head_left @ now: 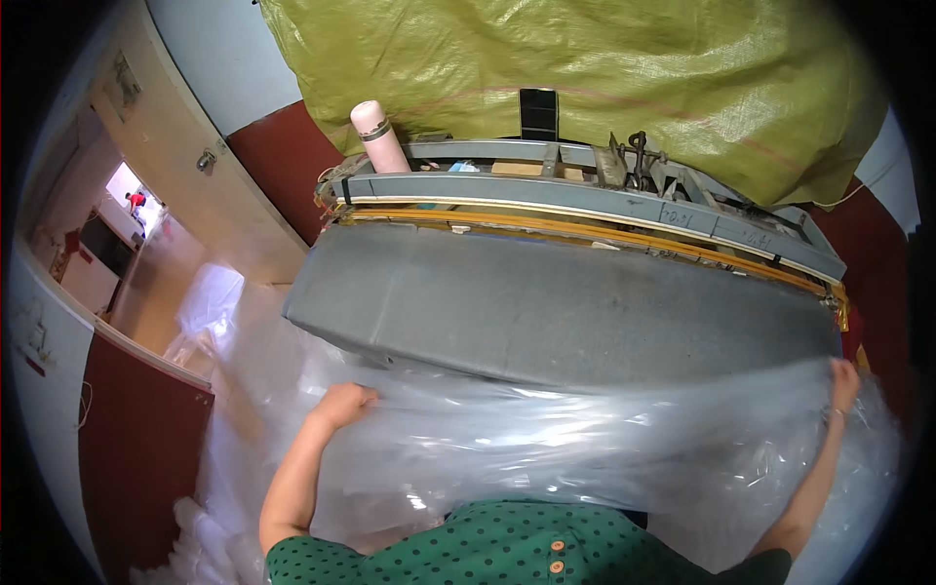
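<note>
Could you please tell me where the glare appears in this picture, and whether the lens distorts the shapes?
Head view: white glare streaks across the clear plastic sheet between the left hand and right hand; head view: the grey work surface looks mostly matte; head view: the metal frame bows under fisheye distortion, and the corners fall to black.

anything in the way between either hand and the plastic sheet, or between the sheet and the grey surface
Nothing visible: the left hand and right hand both grip the clear plastic sheet, which reaches the near edge of the grey surface with nothing seen between.
</note>
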Available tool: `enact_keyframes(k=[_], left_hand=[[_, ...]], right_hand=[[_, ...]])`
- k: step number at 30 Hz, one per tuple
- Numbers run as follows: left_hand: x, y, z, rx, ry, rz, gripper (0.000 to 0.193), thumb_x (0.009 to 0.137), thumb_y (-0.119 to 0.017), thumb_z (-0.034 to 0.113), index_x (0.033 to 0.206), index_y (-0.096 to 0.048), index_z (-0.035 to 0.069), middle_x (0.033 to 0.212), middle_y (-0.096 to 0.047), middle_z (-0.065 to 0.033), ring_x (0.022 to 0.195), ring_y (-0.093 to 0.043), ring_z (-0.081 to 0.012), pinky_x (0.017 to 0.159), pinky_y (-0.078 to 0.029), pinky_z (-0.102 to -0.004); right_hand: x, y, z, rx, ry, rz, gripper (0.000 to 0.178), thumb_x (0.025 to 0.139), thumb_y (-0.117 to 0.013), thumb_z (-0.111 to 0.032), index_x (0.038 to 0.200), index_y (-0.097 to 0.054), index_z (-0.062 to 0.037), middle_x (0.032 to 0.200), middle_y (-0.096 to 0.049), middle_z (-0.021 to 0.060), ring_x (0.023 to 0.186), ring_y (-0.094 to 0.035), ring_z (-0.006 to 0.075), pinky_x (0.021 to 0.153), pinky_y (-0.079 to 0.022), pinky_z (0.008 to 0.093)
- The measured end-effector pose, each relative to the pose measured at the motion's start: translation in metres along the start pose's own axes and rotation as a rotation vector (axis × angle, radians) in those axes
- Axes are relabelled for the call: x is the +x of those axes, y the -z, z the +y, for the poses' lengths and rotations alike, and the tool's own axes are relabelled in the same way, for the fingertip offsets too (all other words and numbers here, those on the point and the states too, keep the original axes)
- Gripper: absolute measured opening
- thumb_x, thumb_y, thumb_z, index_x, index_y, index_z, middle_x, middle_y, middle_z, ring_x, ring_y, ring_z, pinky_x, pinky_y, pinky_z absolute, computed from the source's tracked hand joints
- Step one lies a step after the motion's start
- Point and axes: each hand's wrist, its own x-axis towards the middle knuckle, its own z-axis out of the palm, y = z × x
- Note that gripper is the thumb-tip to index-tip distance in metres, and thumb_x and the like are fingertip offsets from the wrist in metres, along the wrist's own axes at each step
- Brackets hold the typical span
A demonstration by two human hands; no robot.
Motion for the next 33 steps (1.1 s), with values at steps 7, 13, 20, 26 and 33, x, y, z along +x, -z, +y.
enact_keyframes(k=[7,13,20,26,33], left_hand=[[-0.010,0.033,-0.135,0.249,0.267,0.207,0.011,0.075,-0.055,0.011,0.081,-0.064,0.011,0.085,-0.064,-0.0126,0.082,-0.061,-0.0307,0.068,-0.048,-0.0415],[0.078,0.148,-0.199,-0.283,0.501,1.559,0.017,0.084,-0.054,0.015,0.088,-0.059,0.000,0.080,-0.061,-0.0102,0.080,-0.056,-0.0279,0.075,-0.043,-0.0365],[0.162,0.074,-0.142,-0.622,0.210,0.763,0.065,0.088,-0.053,0.033,0.137,-0.024,0.001,0.141,-0.028,-0.0157,0.129,-0.029,-0.0271,0.104,-0.025,-0.0346],[0.184,0.082,-0.087,0.071,0.722,0.813,0.044,0.085,-0.057,0.023,0.122,-0.047,0.002,0.122,-0.051,-0.0141,0.111,-0.048,-0.0327,0.093,-0.038,-0.0385],[0.219,0.111,0.179,-0.473,-0.326,0.762,0.016,0.081,-0.059,0.010,0.094,-0.060,0.001,0.091,-0.059,-0.0086,0.082,-0.055,-0.0175,0.074,-0.044,-0.0280]], right_hand=[[-0.021,0.118,0.214,-0.623,-0.573,0.268,0.045,0.085,-0.047,-0.046,0.103,-0.063,-0.0074,0.100,-0.064,0.0145,0.096,-0.059,0.0320,0.079,-0.046,0.0392],[0.027,0.025,0.121,-0.511,-0.492,0.223,0.046,0.074,-0.058,-0.049,0.091,-0.068,-0.0076,0.086,-0.065,0.0182,0.081,-0.062,0.0338,0.070,-0.047,0.0416],[0.020,-0.028,0.017,-0.492,-0.627,0.183,0.029,0.073,-0.066,-0.036,0.086,-0.068,-0.0103,0.089,-0.065,0.0135,0.085,-0.062,0.0319,0.074,-0.048,0.0425],[0.019,-0.024,0.000,-0.534,-0.730,0.161,0.030,0.085,-0.052,-0.033,0.102,-0.061,-0.0105,0.100,-0.062,0.0150,0.095,-0.059,0.0319,0.081,-0.047,0.0425],[0.023,-0.030,-0.028,-0.513,-0.737,0.069,0.027,0.088,-0.048,-0.028,0.105,-0.055,-0.0077,0.099,-0.063,0.0153,0.093,-0.061,0.0312,0.078,-0.049,0.0420]])
